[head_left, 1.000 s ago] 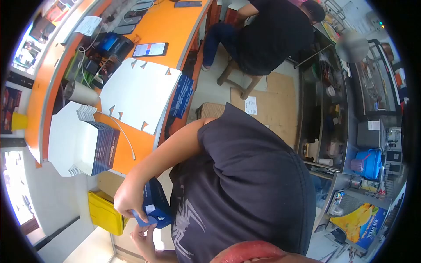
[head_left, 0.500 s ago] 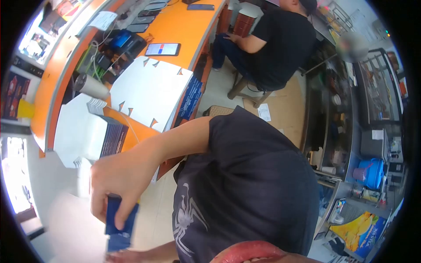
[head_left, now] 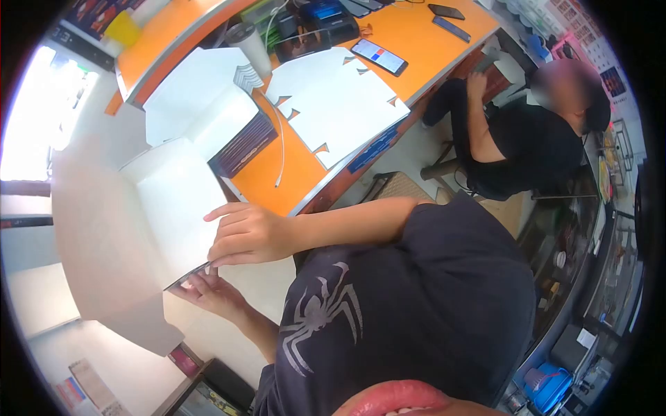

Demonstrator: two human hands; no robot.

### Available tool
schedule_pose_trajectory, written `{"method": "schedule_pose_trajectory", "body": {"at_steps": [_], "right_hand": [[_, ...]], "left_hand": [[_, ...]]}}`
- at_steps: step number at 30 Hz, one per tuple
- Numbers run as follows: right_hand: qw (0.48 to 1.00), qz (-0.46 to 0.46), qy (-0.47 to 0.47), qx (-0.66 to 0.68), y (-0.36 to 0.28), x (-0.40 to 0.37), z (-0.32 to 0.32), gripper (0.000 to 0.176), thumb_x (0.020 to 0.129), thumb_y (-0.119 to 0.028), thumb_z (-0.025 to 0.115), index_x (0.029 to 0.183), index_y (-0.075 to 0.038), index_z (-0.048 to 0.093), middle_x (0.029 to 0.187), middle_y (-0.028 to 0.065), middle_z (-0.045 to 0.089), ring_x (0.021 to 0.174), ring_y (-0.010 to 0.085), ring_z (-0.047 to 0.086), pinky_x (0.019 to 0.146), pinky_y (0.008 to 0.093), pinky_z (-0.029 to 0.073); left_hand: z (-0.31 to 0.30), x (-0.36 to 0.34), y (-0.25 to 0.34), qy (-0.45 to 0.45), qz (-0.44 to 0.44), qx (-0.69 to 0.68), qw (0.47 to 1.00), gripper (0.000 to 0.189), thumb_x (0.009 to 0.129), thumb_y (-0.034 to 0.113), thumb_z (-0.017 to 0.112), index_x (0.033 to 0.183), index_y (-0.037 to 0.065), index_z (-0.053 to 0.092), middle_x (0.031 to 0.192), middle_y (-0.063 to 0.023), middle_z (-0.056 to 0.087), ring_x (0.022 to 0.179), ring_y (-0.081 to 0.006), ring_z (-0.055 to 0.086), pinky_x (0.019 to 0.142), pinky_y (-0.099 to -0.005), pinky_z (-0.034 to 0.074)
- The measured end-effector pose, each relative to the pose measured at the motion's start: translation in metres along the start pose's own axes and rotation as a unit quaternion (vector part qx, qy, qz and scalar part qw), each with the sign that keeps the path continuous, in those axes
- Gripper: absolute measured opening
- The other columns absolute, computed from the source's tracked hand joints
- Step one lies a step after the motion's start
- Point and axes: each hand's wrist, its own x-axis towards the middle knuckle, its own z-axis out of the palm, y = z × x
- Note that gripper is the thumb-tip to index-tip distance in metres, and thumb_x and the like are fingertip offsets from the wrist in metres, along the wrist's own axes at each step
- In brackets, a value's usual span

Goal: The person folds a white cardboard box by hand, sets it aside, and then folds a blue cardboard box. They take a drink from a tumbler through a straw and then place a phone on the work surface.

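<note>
A white-inside cardboard box (head_left: pixel 182 201), partly folded with a wide flap at its left, is held in front of my body. My right hand (head_left: pixel 253 234) grips its near edge, thumb below and fingers over the side, some stretched out. Just below, my left hand (head_left: pixel 216 295) pinches the same edge, where a thin dark strip of the printed outside shows. Part of the left fingers is hidden behind the board. Beyond stands another box (head_left: pixel 201 93), open, with a dark printed side. A flat white box blank (head_left: pixel 340 104) with notched corners lies beside it.
The orange counter (head_left: pixel 260 182) carries a cup (head_left: pixel 250 48), a lit phone (head_left: pixel 379 55), a cable and other phones. Another person (head_left: pixel 534 149) in black sits at the right. A stool, dark shelving (head_left: pixel 562 263) and a blue bucket (head_left: pixel 544 388) are also there.
The box in my hands has turned, so its white inside now faces me. My right hand has shifted from the blue flap to the near edge. The whole view has swung.
</note>
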Motion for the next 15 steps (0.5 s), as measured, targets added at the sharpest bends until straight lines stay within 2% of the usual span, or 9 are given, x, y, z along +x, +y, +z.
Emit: {"method": "schedule_pose_trajectory", "body": {"at_steps": [1, 2, 5, 6, 9, 13, 15], "right_hand": [[1.0, -0.009, -0.008, -0.006, 0.0, -0.002, 0.001, 0.011, 0.072, -0.011, 0.07, 0.081, -0.009, 0.063, 0.072, 0.0005, 0.061, 0.066, 0.0156, 0.058, 0.087, 0.0383, 0.047], [1.0, -0.017, -0.017, -0.013, 0.001, -0.004, 0.003, 0.01, 0.072, -0.011, 0.069, 0.08, -0.009, 0.063, 0.073, 0.0006, 0.061, 0.067, 0.0156, 0.058, 0.087, 0.0382, 0.047], [0.998, -0.047, -0.038, -0.026, 0.001, -0.007, 0.006, 0.009, 0.072, -0.009, 0.068, 0.08, -0.009, 0.063, 0.078, 0.0011, 0.061, 0.07, 0.0155, 0.058, 0.086, 0.0374, 0.048], [0.997, -0.057, -0.044, -0.026, 0.0, -0.007, 0.007, 0.009, 0.072, -0.009, 0.067, 0.08, -0.009, 0.062, 0.08, 0.0013, 0.061, 0.071, 0.0154, 0.058, 0.085, 0.0371, 0.048], [0.997, -0.058, -0.038, -0.02, 0.001, -0.005, 0.014, 0.007, 0.072, -0.008, 0.065, 0.077, -0.009, 0.06, 0.086, 0.0022, 0.06, 0.074, 0.0169, 0.059, 0.085, 0.0358, 0.048], [0.998, -0.026, -0.059, -0.023, -0.004, 0.0, 0.019, 0.008, 0.072, -0.007, 0.064, 0.073, -0.007, 0.056, 0.089, 0.0031, 0.06, 0.078, 0.0199, 0.059, 0.075, 0.0313, 0.049], [0.997, -0.019, -0.074, -0.014, -0.004, -0.003, 0.022, 0.009, 0.071, -0.006, 0.064, 0.071, -0.007, 0.055, 0.092, 0.004, 0.06, 0.081, 0.0214, 0.059, 0.069, 0.0295, 0.049]], "left_hand": [[0.002, -0.001, 0.002, 0.004, 0.004, -0.005, 1.0, 0.057, 0.09, 0.016, 0.049, 0.137, 0.006, 0.017, 0.099, -0.0073, 0.052, 0.086, -0.0114, 0.056, 0.07, -0.0231, 0.051], [-0.004, -0.001, -0.002, 0.008, -0.009, -0.005, 1.0, 0.056, 0.088, 0.014, 0.05, 0.135, 0.007, 0.02, 0.098, -0.0072, 0.052, 0.082, -0.0103, 0.055, 0.069, -0.024, 0.05], [-0.018, 0.002, -0.012, -0.004, 0.012, -0.014, 1.0, 0.055, 0.087, 0.014, 0.052, 0.133, 0.006, 0.022, 0.098, -0.0068, 0.053, 0.083, -0.011, 0.055, 0.07, -0.0241, 0.05], [-0.003, 0.001, 0.001, 0.016, 0.01, 0.009, 1.0, 0.054, 0.087, 0.012, 0.052, 0.132, 0.006, 0.023, 0.1, -0.0069, 0.053, 0.084, -0.0117, 0.056, 0.07, -0.024, 0.05], [-0.007, 0.002, 0.003, 0.016, 0.02, 0.006, 1.0, 0.064, 0.082, 0.009, 0.057, 0.136, 0.005, 0.023, 0.106, -0.0106, 0.05, 0.092, -0.0164, 0.053, 0.076, -0.0285, 0.046], [-0.015, 0.001, 0.003, 0.061, 0.036, 0.024, 0.997, 0.064, 0.082, 0.012, 0.059, 0.135, 0.006, 0.023, 0.105, -0.0116, 0.051, 0.091, -0.0176, 0.055, 0.075, -0.0288, 0.047], [-0.018, 0.002, -0.003, 0.054, 0.046, 0.005, 0.997, 0.054, 0.086, 0.013, 0.054, 0.131, 0.007, 0.025, 0.104, -0.0113, 0.052, 0.091, -0.0175, 0.057, 0.072, -0.0274, 0.05]]}}
